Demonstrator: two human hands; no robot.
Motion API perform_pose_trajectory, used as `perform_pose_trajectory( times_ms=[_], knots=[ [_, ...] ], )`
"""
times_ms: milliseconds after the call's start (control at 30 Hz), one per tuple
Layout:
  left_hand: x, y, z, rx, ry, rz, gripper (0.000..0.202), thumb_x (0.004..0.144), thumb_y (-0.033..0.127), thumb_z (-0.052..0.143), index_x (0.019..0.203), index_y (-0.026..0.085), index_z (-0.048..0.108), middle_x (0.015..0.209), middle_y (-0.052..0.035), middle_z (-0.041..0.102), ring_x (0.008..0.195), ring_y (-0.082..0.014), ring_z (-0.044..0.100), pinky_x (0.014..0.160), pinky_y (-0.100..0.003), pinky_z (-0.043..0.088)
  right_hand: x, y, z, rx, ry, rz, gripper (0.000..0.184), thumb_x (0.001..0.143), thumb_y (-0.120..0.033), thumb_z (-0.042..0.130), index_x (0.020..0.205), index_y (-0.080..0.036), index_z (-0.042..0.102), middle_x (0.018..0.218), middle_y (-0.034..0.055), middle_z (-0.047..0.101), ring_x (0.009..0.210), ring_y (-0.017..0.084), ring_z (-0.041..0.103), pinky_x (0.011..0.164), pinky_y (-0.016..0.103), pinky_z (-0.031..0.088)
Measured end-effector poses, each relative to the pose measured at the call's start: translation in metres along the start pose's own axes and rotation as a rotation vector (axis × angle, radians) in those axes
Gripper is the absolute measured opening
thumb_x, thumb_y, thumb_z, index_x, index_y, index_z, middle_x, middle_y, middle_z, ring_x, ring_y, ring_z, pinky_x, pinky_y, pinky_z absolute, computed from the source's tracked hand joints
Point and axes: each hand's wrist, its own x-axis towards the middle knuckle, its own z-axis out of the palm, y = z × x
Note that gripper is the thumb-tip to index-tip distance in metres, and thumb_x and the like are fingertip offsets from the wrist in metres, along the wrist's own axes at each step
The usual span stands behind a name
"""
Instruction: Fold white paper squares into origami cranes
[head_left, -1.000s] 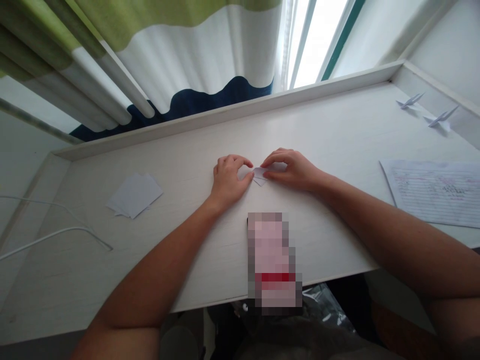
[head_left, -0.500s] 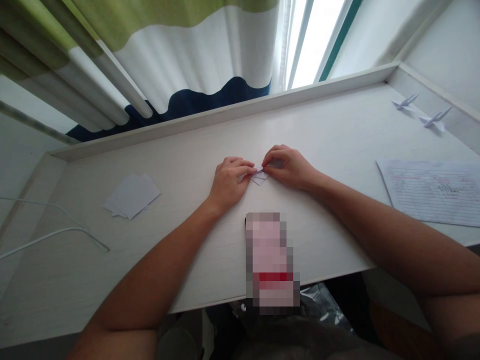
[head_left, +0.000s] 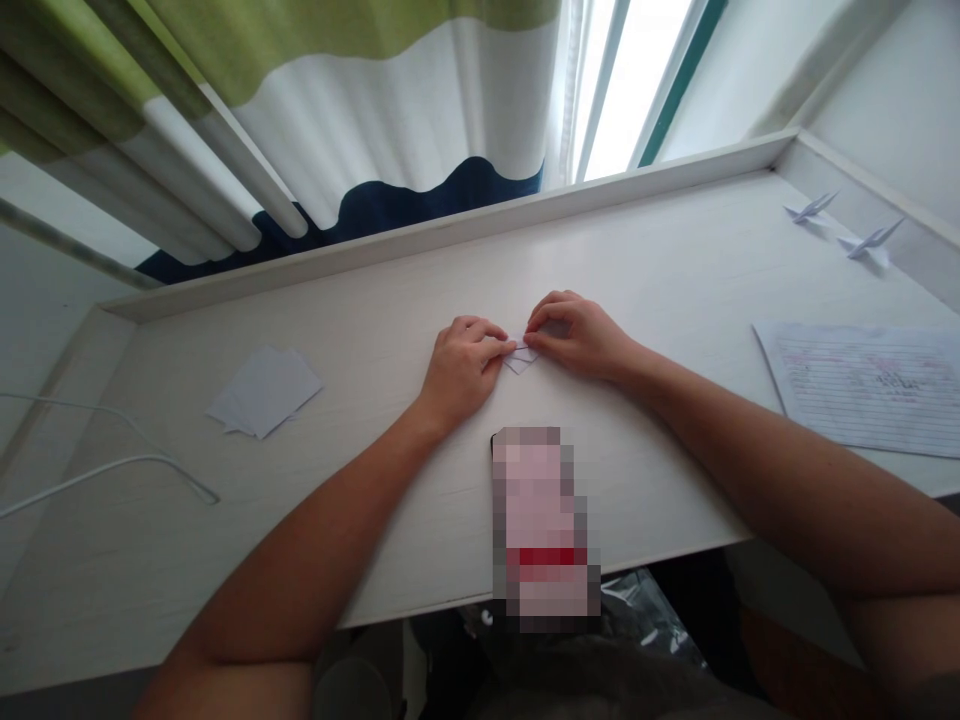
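Observation:
A small folded piece of white paper (head_left: 521,357) lies on the white desk (head_left: 375,330), between my two hands. My left hand (head_left: 466,365) grips its left side, with thumb and forefinger pressed together at the upper edge. From the right, my right hand (head_left: 574,335) pinches the paper's upper right corner between thumb and fingers. Part of the paper is covered by the fingertips. Below the hands, a pixelated phone-shaped object (head_left: 536,500) extends to the desk's front edge.
To the left is a stack of white paper sheets (head_left: 266,392), with a white cable (head_left: 150,460) beyond it. Two folded paper figures (head_left: 870,243) stand at the far right. Closer, written lined sheets (head_left: 877,390) lie flat. A raised rim (head_left: 450,225) borders the back.
Both hands stay at the paper. My left thumb and forefinger have shifted slightly right and down along its upper edge, and the upper flap looks lower and flatter.

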Motion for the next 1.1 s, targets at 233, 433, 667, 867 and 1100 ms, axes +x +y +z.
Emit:
perform_pose_trajectory(
  times_ms=[233, 433, 667, 867, 1100],
  knots=[
    [0.001, 0.002, -0.001, -0.001, -0.017, -0.003, 0.024, 0.102, 0.014, 0.066, 0.109, 0.026, 0.085, 0.110, -0.0060, 0.081, 0.114, -0.0267, 0.066, 0.102, -0.046, 0.051, 0.000, 0.002, -0.001, -0.027, -0.036, -0.019, 0.016, 0.087, -0.020, 0.068, 0.088, -0.024, 0.083, 0.102, 0.0074, 0.080, 0.103, 0.029, 0.070, 0.101, 0.047, 0.052],
    [0.002, 0.003, -0.001, 0.014, -0.044, 0.001, 0.023, 0.103, 0.015, 0.064, 0.107, 0.025, 0.085, 0.109, -0.0068, 0.080, 0.110, -0.0261, 0.067, 0.097, -0.044, 0.052, 0.005, -0.006, 0.008, -0.074, 0.069, 0.103, 0.011, 0.083, -0.019, 0.071, 0.077, -0.023, 0.080, 0.097, 0.0071, 0.079, 0.099, 0.028, 0.069, 0.095, 0.045, 0.053],
    [0.001, 0.007, -0.003, 0.055, -0.063, -0.015, 0.024, 0.104, 0.017, 0.062, 0.108, 0.025, 0.084, 0.111, -0.0071, 0.079, 0.110, -0.0265, 0.066, 0.095, -0.044, 0.051, 0.006, -0.011, 0.007, -0.061, 0.123, 0.152, 0.009, 0.083, -0.021, 0.071, 0.078, -0.023, 0.077, 0.088, 0.0055, 0.077, 0.090, 0.026, 0.068, 0.088, 0.042, 0.053],
    [0.000, 0.008, -0.001, 0.066, -0.046, -0.023, 0.024, 0.105, 0.020, 0.061, 0.110, 0.024, 0.084, 0.107, -0.0082, 0.078, 0.109, -0.0273, 0.064, 0.096, -0.045, 0.052, -0.003, -0.012, -0.001, -0.047, 0.031, 0.031, 0.012, 0.088, -0.023, 0.068, 0.083, -0.023, 0.079, 0.091, 0.0074, 0.077, 0.092, 0.027, 0.068, 0.089, 0.044, 0.052],
    [0.001, 0.004, -0.002, 0.011, -0.032, -0.006, 0.022, 0.104, 0.019, 0.062, 0.109, 0.023, 0.083, 0.104, -0.0083, 0.078, 0.106, -0.0270, 0.065, 0.095, -0.045, 0.051, -0.005, -0.010, 0.003, -0.071, -0.078, -0.046, 0.012, 0.092, -0.029, 0.073, 0.094, -0.028, 0.085, 0.105, 0.0075, 0.079, 0.103, 0.030, 0.069, 0.101, 0.052, 0.050]
  ],
)
